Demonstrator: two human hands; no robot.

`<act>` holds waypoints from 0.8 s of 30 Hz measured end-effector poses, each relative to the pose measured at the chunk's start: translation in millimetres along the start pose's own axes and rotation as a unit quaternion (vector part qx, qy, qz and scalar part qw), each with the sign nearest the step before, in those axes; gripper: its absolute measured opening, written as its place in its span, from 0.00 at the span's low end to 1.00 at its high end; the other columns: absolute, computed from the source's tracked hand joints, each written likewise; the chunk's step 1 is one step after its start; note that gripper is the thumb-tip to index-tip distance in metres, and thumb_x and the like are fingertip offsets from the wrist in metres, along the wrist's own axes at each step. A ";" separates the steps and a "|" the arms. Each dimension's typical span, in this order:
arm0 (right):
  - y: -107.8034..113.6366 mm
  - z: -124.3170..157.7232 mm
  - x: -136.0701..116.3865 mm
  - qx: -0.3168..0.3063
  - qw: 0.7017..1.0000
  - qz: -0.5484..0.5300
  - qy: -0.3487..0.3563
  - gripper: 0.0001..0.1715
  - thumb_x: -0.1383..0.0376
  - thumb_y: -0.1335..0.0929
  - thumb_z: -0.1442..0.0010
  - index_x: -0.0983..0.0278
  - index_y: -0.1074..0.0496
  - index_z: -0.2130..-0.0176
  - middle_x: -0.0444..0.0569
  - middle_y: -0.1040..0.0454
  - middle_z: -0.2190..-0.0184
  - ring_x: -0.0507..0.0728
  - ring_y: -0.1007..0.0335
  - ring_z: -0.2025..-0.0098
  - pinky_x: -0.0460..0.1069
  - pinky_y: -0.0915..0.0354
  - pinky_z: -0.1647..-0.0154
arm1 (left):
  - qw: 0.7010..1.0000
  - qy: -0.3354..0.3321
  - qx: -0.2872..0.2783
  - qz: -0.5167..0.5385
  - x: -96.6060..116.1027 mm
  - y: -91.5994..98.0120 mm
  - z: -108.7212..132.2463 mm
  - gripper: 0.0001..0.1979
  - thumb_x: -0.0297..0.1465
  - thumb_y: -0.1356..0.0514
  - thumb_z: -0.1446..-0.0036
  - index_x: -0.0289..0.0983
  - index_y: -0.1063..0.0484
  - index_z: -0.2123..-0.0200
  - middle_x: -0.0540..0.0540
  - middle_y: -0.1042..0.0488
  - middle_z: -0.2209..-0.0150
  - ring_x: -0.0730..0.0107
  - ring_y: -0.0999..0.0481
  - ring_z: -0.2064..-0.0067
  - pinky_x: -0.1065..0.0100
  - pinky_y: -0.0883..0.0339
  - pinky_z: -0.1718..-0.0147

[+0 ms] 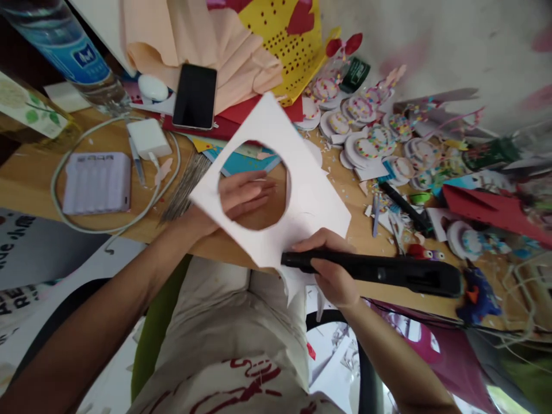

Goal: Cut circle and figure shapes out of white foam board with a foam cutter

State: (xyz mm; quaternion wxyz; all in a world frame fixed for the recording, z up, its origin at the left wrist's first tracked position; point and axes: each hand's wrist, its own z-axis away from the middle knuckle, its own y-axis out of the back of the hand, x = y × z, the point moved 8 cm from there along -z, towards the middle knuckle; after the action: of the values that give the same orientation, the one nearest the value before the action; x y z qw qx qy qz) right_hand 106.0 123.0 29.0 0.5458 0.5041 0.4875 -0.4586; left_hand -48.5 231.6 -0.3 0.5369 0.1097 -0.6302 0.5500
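Observation:
A white sheet of card (310, 195) with a large round hole cut in it is held over the wooden table's front edge. My left hand (241, 198) is under the sheet and shows through the hole, fingers stretched along the underside, supporting it. My right hand (332, 270) is wrapped round a long black tool (388, 270) whose tip meets the sheet's lower edge. A ragged white strip hangs from that edge.
On the table (34, 184) lie a black phone (195, 96), a white charger with cable (149, 138), a lilac box (97, 183), a water bottle (64, 46), coloured paper sheets (284, 40) and several decorated round paper pieces (371, 138). Paper scraps and pens litter the right.

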 end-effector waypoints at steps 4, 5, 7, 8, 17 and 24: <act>2.2 -8.6 7.6 0.074 0.997 0.016 0.007 0.09 0.65 0.34 0.44 0.61 0.25 0.64 0.47 0.22 0.70 0.56 0.27 0.70 0.49 0.33 0.74 | 0.991 -0.122 0.001 0.054 24.5 -5.1 24.6 0.25 0.45 0.33 0.50 0.36 0.24 0.53 0.39 0.26 0.45 0.49 0.34 0.38 0.57 0.40 0.39; -2.0 -13.9 7.0 0.059 0.998 0.029 0.012 0.08 0.64 0.34 0.43 0.61 0.26 0.64 0.47 0.23 0.70 0.56 0.27 0.70 0.49 0.33 0.74 | 0.987 -0.147 0.006 0.069 28.1 -8.4 25.2 0.23 0.46 0.35 0.47 0.35 0.24 0.55 0.39 0.25 0.47 0.50 0.32 0.39 0.56 0.39 0.41; -10.7 -25.7 3.4 0.011 0.998 0.058 0.026 0.07 0.63 0.34 0.42 0.61 0.27 0.63 0.46 0.24 0.70 0.55 0.28 0.70 0.49 0.34 0.72 | 0.979 -0.164 0.048 0.109 28.1 -9.5 16.4 0.18 0.45 0.41 0.40 0.35 0.25 0.61 0.41 0.21 0.58 0.55 0.24 0.49 0.57 0.34 0.48; -14.1 -31.3 1.4 -0.015 0.997 0.072 0.035 0.07 0.62 0.34 0.41 0.61 0.28 0.62 0.45 0.24 0.70 0.55 0.29 0.70 0.49 0.34 0.71 | 0.975 -0.159 0.078 0.137 25.2 -7.5 8.3 0.17 0.44 0.44 0.36 0.36 0.26 0.64 0.44 0.21 0.64 0.60 0.22 0.56 0.60 0.31 0.54; -5.2 -60.7 19.8 -0.037 0.989 0.120 0.079 0.06 0.64 0.34 0.43 0.60 0.29 0.63 0.45 0.27 0.68 0.56 0.32 0.67 0.52 0.35 0.66 | 0.972 -0.068 0.121 0.190 -1.4 5.4 -54.8 0.24 0.46 0.45 0.37 0.38 0.38 0.80 0.60 0.54 0.88 0.81 0.60 0.86 0.72 0.59 0.87; -12.3 -63.0 28.7 -0.048 0.989 0.132 0.043 0.07 0.66 0.35 0.44 0.61 0.30 0.63 0.46 0.28 0.68 0.57 0.32 0.66 0.53 0.36 0.65 | 0.967 -0.045 0.117 0.223 -10.7 10.5 -58.9 0.24 0.45 0.46 0.35 0.36 0.39 0.78 0.61 0.55 0.87 0.84 0.59 0.87 0.79 0.59 0.88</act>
State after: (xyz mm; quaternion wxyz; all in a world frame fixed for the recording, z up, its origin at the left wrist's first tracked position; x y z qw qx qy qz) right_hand 92.3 184.7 -1.9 0.6036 0.5564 0.4615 -0.3364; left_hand -19.1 278.4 -25.6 0.3554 0.0534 -0.5935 0.7202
